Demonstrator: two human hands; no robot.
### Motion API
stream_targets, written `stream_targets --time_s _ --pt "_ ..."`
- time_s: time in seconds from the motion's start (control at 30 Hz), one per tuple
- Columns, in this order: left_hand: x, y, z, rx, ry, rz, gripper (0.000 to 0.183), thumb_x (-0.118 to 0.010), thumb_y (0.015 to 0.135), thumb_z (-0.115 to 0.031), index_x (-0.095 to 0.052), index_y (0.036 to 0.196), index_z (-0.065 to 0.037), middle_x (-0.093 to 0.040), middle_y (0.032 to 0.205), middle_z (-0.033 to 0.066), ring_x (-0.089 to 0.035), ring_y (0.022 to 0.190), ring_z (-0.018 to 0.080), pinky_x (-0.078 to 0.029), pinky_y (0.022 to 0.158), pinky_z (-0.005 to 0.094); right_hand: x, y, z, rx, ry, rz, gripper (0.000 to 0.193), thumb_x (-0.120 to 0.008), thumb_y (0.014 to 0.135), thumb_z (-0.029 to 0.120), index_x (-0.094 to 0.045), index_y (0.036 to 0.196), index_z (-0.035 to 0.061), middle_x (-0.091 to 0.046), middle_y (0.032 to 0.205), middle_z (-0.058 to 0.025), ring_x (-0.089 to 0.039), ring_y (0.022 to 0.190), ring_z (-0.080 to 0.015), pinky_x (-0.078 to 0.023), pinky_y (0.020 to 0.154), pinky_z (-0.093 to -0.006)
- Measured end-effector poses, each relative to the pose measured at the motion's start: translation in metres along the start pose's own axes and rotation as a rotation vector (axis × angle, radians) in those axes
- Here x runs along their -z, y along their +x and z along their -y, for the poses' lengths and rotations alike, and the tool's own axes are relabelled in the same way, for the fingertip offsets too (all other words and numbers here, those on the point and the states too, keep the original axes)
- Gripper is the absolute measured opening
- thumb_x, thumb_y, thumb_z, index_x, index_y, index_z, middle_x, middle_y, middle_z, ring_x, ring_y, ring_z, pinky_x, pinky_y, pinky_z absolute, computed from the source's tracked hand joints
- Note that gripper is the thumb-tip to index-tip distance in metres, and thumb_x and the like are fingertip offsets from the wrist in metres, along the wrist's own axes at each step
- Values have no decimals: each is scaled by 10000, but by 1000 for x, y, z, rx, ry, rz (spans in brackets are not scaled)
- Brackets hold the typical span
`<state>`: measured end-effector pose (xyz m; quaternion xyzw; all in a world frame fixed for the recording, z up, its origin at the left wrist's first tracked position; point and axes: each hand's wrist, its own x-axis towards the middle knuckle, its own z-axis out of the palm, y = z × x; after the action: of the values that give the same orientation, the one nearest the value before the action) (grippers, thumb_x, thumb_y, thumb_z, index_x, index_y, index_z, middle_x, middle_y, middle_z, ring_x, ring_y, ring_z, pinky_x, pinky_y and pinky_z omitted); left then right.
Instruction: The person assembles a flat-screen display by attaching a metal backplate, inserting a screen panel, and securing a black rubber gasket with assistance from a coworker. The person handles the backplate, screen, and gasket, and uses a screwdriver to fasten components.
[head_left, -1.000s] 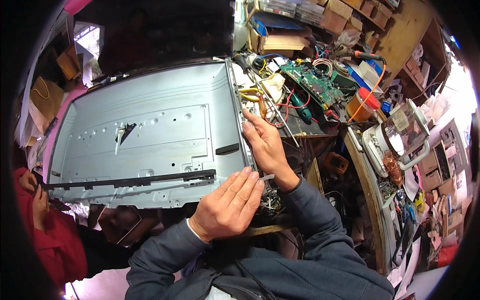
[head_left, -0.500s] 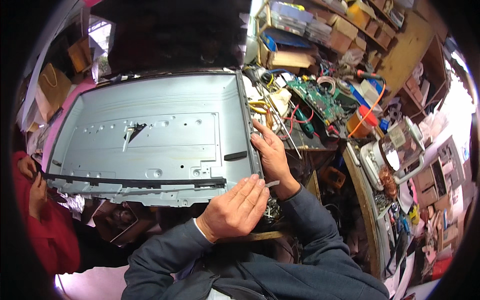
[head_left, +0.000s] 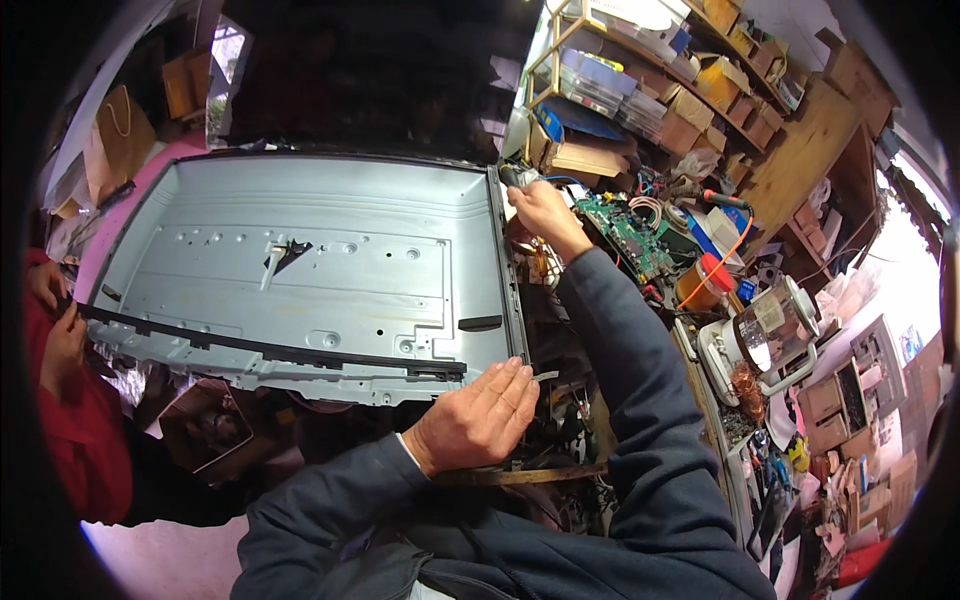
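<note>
A large grey metal TV back panel lies before me, with raised edges and a dark rim. My left hand lies over its near right corner, fingers close together and thumb hidden, gripping the edge. A thin pale strip sticks out past those fingertips. Up at the far right corner is my right hand, its fingers bent and closed beside the rim. A black-handled tool shows at its fingertips; what the fingers hold, if anything, is hidden.
At left, another person's hands hold the end of a long black strip along the panel's near edge. To the right are a green circuit board, a red-lidded jar, a soldering iron and a glass jug.
My right hand has left the middle of the right rim and moved away from me to the far corner. My left hand stays at the near corner. The view has shifted slightly.
</note>
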<state>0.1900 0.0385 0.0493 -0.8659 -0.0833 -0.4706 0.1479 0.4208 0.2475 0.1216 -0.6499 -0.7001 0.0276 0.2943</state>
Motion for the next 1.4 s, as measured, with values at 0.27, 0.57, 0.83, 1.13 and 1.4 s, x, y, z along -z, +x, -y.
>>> stream_targets --time_s 0.27,0.57,0.83,1.13,1.4 --pt "0 -6 0 21 29 -23 263 -617 852 -86 -695 1048 70 -720 1058 220 -721 1023 333 -592 913 404 -60 97 -58 -247 351 7 429 -558 991 309 -644 816 -73 -648 736 -172 -684 585 -299 -560 509 -438" --pt "-12 8 -10 -31 -35 -105 253 -611 834 -87 -695 1000 84 -722 1021 229 -723 1013 338 -587 916 402 -38 120 -107 -737 807 -11 497 -638 982 358 -588 1211 -80 -665 1107 -224 -652 940 -337 -502 738 -571" --pt "-5 -9 -3 25 32 -41 241 -607 849 -96 -690 984 85 -720 1025 233 -719 1025 340 -580 933 406 -63 106 -42 -728 1311 73 135 -637 972 117 -637 893 7 -688 764 -124 -670 590 -251 -595 514 -377" --pt "-2 1 -2 28 5 -40 257 -612 859 -110 -690 993 94 -718 1016 238 -721 995 344 -581 918 405 -71 107 -52 -778 973 54 222 -617 1005 240 -644 970 23 -674 769 -90 -614 601 -252 -524 550 -432" --pt "-1 0 0 61 -20 -8 257 -611 852 -67 -688 1043 88 -715 1053 231 -715 1037 348 -584 937 415 -2 53 -20 -578 741 636 144 -640 993 181 -677 953 47 -667 830 -32 -669 754 -146 -598 743 -331"
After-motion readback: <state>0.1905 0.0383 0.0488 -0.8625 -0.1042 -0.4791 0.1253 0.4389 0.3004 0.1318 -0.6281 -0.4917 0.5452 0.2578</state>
